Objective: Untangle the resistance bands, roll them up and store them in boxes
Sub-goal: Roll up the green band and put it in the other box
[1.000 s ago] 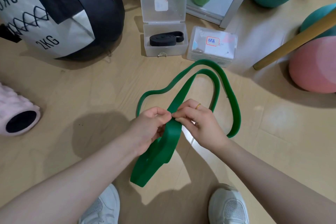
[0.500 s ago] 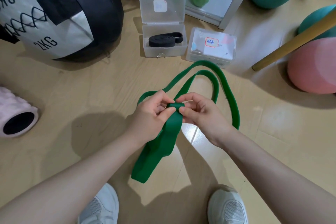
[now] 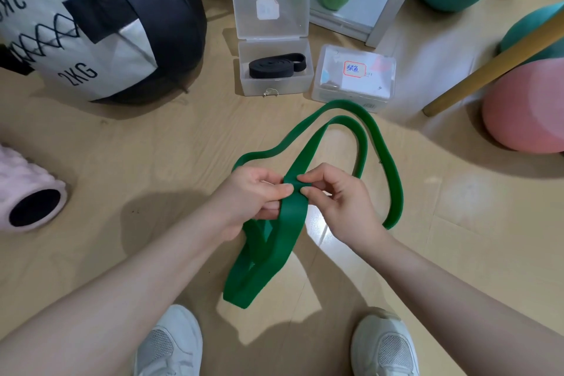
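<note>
Rolled band (image 3: 276,65) in open box (image 3: 274,82)

Dark green flat rubber band (image 3: 293,223) at centre; black rolled band (image 3: 274,65) at twelve o'clock; pink ridged foam roller (image 3: 27,189) at nine; pink ball (image 3: 528,107) at three.

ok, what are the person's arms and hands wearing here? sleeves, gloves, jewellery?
Both forearms are bare, with no sleeves in view. The left hand and right hand are ungloved, with no watch or wristband. No ring shows on any finger visible in this frame.
</note>
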